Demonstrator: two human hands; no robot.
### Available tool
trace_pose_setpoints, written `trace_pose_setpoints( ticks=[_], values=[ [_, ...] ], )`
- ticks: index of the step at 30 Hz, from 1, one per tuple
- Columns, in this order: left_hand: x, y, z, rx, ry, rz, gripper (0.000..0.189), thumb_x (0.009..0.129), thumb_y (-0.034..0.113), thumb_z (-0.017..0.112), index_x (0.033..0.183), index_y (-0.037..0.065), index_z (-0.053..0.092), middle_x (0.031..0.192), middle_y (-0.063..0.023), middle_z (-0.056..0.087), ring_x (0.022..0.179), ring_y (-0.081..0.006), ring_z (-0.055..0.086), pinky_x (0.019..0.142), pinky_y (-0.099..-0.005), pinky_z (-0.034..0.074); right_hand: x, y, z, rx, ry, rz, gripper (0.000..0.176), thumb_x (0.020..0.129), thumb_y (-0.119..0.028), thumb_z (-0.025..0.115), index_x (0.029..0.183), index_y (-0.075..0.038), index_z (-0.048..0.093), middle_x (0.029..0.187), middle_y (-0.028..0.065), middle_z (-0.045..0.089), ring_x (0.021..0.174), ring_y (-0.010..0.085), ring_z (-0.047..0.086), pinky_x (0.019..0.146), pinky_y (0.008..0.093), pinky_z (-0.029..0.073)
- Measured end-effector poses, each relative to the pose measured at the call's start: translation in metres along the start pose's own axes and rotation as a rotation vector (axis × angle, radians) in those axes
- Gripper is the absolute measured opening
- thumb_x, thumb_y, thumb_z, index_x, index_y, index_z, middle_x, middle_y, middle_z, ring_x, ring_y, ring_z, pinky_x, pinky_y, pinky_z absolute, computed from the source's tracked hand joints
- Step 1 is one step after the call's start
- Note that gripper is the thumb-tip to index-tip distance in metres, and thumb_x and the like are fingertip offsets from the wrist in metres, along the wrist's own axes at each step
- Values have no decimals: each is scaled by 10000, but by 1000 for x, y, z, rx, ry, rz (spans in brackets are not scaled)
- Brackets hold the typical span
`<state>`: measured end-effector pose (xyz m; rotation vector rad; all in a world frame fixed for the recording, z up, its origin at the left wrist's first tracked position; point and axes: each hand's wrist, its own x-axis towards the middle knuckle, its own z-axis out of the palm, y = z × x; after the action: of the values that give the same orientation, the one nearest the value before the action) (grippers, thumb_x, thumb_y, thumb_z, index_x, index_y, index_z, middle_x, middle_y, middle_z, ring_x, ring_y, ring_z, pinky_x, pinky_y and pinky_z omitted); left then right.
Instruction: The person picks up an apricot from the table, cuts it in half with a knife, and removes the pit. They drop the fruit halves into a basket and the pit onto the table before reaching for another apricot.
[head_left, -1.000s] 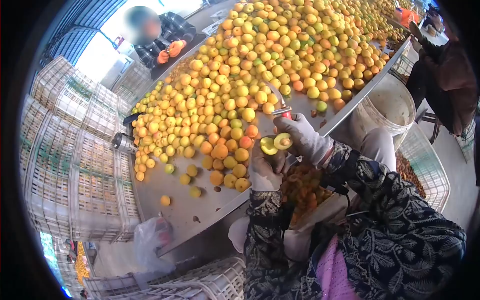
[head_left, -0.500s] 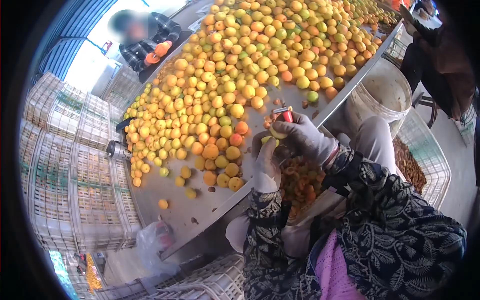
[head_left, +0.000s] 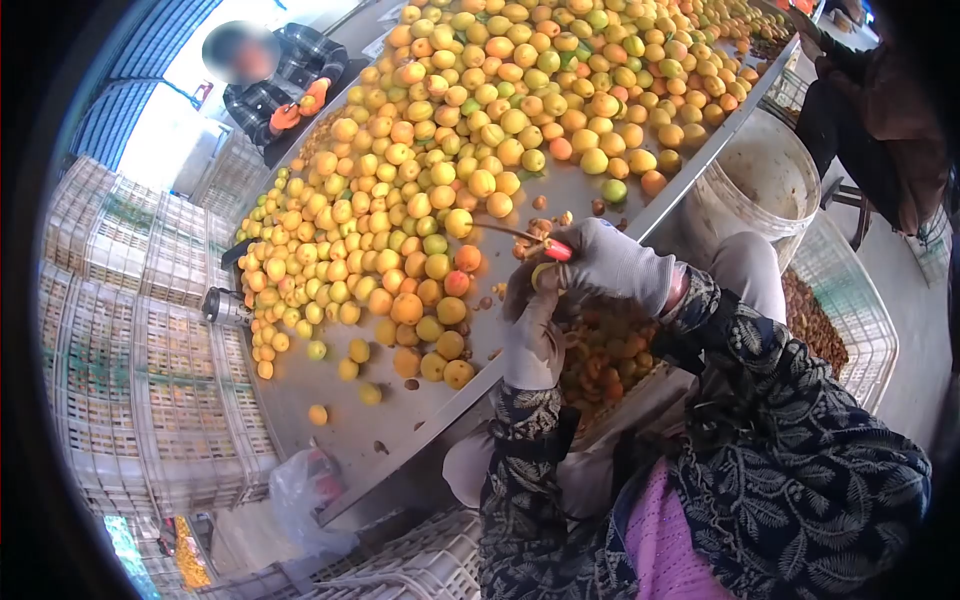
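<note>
Apricot (head_left: 541, 274), halves spread open a second earlier, was now closed between gloved left hand (head_left: 530, 340) and right hand (head_left: 612, 266), which pressed together at the table's (head_left: 340, 440) near edge, the right also clamped on the red-handled knife (head_left: 556, 250); the cut appeared complete.

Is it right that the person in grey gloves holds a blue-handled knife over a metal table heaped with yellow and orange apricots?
Not quite. The knife in the gloved right hand has a red handle, not a blue one, as the head view shows. The rest holds: the gloves are grey, and the metal table is heaped with yellow and orange apricots.
</note>
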<state>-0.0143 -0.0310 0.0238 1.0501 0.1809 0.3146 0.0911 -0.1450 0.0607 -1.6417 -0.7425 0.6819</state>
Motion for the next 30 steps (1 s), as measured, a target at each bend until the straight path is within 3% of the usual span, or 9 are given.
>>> trace_pose_setpoints(
  ticks=[2,5,7,10,14,16,20,29,30],
  values=[
    [2,2,-8,45,-47,46,324,948,191,571,1224,25,537,1107,-31,593,974,-114,571,775,-300,496,6,4,-5,-144,-49,-135,271,811,-209,726,963,5,660,826,116,669,748,154,624,712,325,500],
    [0,-2,-15,-125,-166,-75,313,946,104,518,1242,4,529,1089,-62,604,959,-143,594,760,-260,495,13,4,-16,-276,-241,-87,315,828,-229,720,1034,0,655,838,111,689,767,150,632,687,318,498],
    [-4,2,0,-243,17,-172,333,978,287,480,1210,55,542,976,-42,612,860,-141,598,671,-288,511,15,-6,-15,-300,-259,-67,298,818,-209,722,1013,5,652,814,106,685,755,155,634,666,334,497],
    [6,-41,-27,-115,112,-20,278,954,234,533,1164,52,549,914,-38,613,794,-170,609,664,-293,512,18,-15,-9,-461,-134,-155,281,807,-214,727,964,7,653,765,86,671,705,149,633,626,318,493],
    [5,-14,-22,-123,26,-56,264,855,63,642,1105,23,565,927,-61,612,842,-201,604,703,-318,506,23,-14,4,135,155,-186,300,866,-293,674,963,-13,624,634,54,573,536,124,537,501,282,424],
    [7,-13,-17,793,17,414,320,749,-73,668,1047,-5,574,920,-99,601,873,-239,597,743,-336,490,27,-14,10,623,346,-102,339,926,-355,605,860,-25,567,495,-10,442,374,77,397,361,240,306],
    [10,-16,-8,836,28,492,292,722,-67,647,1000,-6,584,912,-130,588,884,-280,597,760,-338,475,34,-19,24,718,440,-147,341,927,-356,609,860,-24,572,516,-18,440,388,72,391,369,234,305],
    [11,-12,-16,904,85,204,347,751,70,646,1078,27,538,945,-150,588,883,-339,590,766,-391,464,36,-18,43,598,442,-265,301,921,-323,626,881,-26,598,588,-28,503,443,39,415,401,200,289],
    [13,-17,-16,666,133,134,319,781,97,625,1080,29,538,940,-141,589,882,-326,592,766,-384,467,36,-17,44,597,440,-262,301,921,-323,626,881,-26,598,588,-28,503,443,39,415,401,200,289]
  ],
)
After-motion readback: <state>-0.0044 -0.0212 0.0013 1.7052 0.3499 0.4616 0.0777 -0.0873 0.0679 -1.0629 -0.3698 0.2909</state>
